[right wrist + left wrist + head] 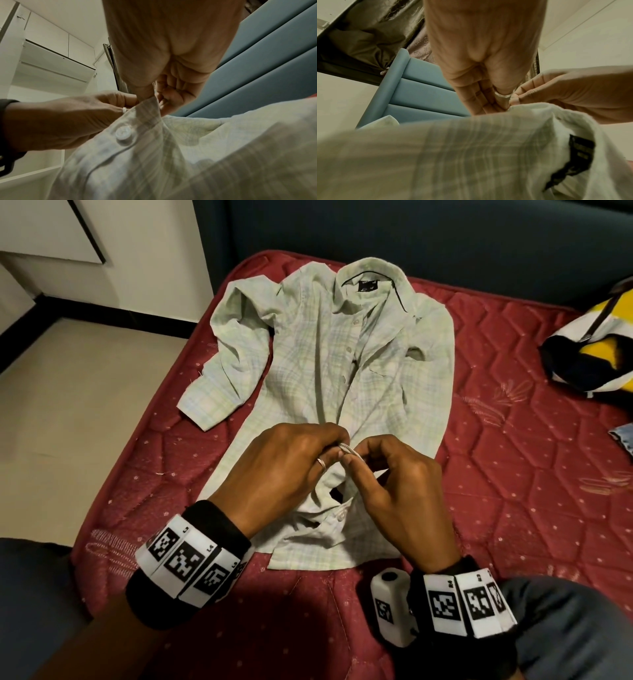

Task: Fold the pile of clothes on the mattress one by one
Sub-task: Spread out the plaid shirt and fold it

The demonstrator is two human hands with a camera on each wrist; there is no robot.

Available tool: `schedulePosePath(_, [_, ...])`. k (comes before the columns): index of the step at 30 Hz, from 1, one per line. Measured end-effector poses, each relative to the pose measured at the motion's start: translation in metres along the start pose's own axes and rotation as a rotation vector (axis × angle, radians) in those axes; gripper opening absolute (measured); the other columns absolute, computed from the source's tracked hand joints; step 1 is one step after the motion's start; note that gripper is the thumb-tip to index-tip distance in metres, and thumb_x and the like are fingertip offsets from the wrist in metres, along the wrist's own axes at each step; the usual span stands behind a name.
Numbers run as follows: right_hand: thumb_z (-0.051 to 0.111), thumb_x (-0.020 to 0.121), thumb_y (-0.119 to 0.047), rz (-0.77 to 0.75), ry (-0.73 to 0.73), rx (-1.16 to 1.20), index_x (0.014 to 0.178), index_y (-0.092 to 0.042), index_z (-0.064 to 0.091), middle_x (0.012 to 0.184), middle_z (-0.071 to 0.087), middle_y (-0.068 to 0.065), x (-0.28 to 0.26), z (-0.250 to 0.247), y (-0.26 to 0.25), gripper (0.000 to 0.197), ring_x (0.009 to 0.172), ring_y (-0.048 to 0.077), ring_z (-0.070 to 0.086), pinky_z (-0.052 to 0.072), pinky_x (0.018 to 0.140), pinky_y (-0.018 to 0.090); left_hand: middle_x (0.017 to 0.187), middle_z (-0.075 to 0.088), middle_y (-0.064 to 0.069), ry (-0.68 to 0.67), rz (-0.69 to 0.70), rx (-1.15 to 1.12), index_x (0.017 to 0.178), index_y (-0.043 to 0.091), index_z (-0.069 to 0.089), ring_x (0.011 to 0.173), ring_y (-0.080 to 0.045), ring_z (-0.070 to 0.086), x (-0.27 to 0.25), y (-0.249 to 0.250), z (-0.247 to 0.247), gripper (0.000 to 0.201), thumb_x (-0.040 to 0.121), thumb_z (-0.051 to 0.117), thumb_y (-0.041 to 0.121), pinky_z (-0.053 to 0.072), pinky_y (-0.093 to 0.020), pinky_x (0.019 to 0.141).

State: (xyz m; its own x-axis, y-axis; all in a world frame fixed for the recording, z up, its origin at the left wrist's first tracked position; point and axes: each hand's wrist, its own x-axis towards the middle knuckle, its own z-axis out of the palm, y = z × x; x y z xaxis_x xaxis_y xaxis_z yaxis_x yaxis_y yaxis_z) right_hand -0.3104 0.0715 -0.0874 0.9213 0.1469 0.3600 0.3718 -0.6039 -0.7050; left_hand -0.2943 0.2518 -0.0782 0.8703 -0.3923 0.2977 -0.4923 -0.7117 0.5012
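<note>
Both hands meet at the placket low on the shirt (342,364), left hand (287,474) and right hand (394,487) each pinching an edge, probably doing up a button so the front stays shut for folding, shirt lying face up, collar far, on the red mattress (513,474).

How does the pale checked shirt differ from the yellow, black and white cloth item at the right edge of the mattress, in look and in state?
The shirt is pale green with faint checks; the cloth item has bold yellow, black and white patches. The shirt lies spread out, front up, in the middle; the cloth item sits bunched at the right edge. The left hand and right hand pinch the shirt's front; nothing touches the cloth item. Both rest on the red mattress.
</note>
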Motion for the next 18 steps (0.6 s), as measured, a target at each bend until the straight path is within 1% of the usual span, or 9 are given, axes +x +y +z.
schedulePosePath(3, [0.068, 0.095, -0.025, -0.023, 0.010, -0.027, 0.090, -0.016, 0.067, 0.079, 0.068, -0.012, 0.000, -0.001, -0.002, 0.011, 0.070, 0.004, 0.065, 0.051, 0.058, 0.027, 0.083, 0.066, 0.010, 0.016, -0.013, 0.024, 0.106, 0.025, 0.064, 0.068, -0.004, 0.057, -0.002, 0.002, 0.002, 0.015, 0.102, 0.054, 0.035, 0.046, -0.025, 0.058])
schedulePosePath(5, [0.068, 0.095, -0.022, -0.036, 0.009, -0.034, 0.087, -0.015, 0.066, 0.078, 0.067, -0.011, 0.000, -0.001, -0.002, 0.011, 0.070, 0.005, 0.064, 0.050, 0.058, 0.029, 0.083, 0.065, 0.011, 0.016, -0.023, 0.019, 0.106, 0.025, 0.063, 0.067, -0.004, 0.056, -0.003, 0.003, 0.002, 0.015, 0.102, 0.053, 0.035, 0.045, -0.024, 0.058])
schedulePosePath(7, [0.068, 0.094, -0.020, -0.040, -0.006, -0.046, 0.086, -0.015, 0.064, 0.077, 0.066, -0.009, 0.000, -0.001, -0.001, 0.010, 0.069, 0.006, 0.063, 0.049, 0.058, 0.030, 0.084, 0.066, 0.011, 0.013, -0.028, 0.014, 0.107, 0.025, 0.063, 0.068, -0.005, 0.057, -0.003, 0.003, 0.002, 0.016, 0.102, 0.052, 0.036, 0.047, -0.026, 0.059])
schedulePosePath(9, [0.067, 0.094, -0.019, -0.047, -0.014, -0.071, 0.086, -0.015, 0.062, 0.077, 0.063, -0.008, 0.000, 0.001, 0.000, 0.011, 0.066, 0.007, 0.059, 0.048, 0.057, 0.028, 0.085, 0.067, 0.009, 0.023, -0.025, 0.012, 0.108, 0.025, 0.063, 0.068, -0.006, 0.058, -0.003, 0.004, 0.003, 0.015, 0.102, 0.052, 0.033, 0.048, -0.028, 0.059])
schedulePosePath(11, [0.066, 0.094, -0.018, -0.075, 0.008, -0.130, 0.085, -0.012, 0.060, 0.077, 0.059, -0.005, -0.001, 0.005, 0.000, 0.012, 0.062, 0.008, 0.052, 0.044, 0.056, 0.026, 0.085, 0.067, 0.009, 0.026, -0.024, 0.005, 0.108, 0.024, 0.063, 0.069, -0.008, 0.059, -0.003, 0.005, 0.004, 0.016, 0.101, 0.051, 0.032, 0.049, -0.031, 0.060])
schedulePosePath(12, [0.066, 0.093, -0.016, -0.098, 0.025, -0.171, 0.085, -0.011, 0.059, 0.077, 0.058, -0.003, -0.001, 0.007, 0.000, 0.012, 0.062, 0.009, 0.050, 0.042, 0.056, 0.027, 0.085, 0.067, 0.009, 0.022, -0.027, -0.001, 0.109, 0.024, 0.063, 0.069, -0.008, 0.060, -0.003, 0.005, 0.004, 0.017, 0.101, 0.049, 0.032, 0.050, -0.032, 0.061])
schedulePosePath(16, [0.063, 0.094, -0.013, -0.195, 0.093, -0.304, 0.086, -0.005, 0.058, 0.075, 0.055, 0.005, -0.005, 0.010, 0.004, 0.012, 0.060, 0.019, 0.050, 0.044, 0.051, 0.037, 0.082, 0.067, 0.009, 0.015, -0.045, -0.070, 0.107, 0.022, 0.064, 0.069, -0.008, 0.060, -0.002, 0.007, 0.006, 0.019, 0.099, 0.049, 0.032, 0.050, -0.035, 0.063])
schedulePosePath(18, [0.064, 0.095, -0.014, -0.226, 0.121, -0.348, 0.087, -0.005, 0.060, 0.073, 0.056, 0.006, -0.007, 0.010, 0.003, 0.013, 0.058, 0.021, 0.050, 0.045, 0.048, 0.038, 0.083, 0.069, 0.009, 0.007, -0.064, -0.129, 0.108, 0.021, 0.065, 0.071, -0.006, 0.063, -0.001, 0.008, 0.006, 0.019, 0.099, 0.052, 0.030, 0.050, -0.029, 0.064])
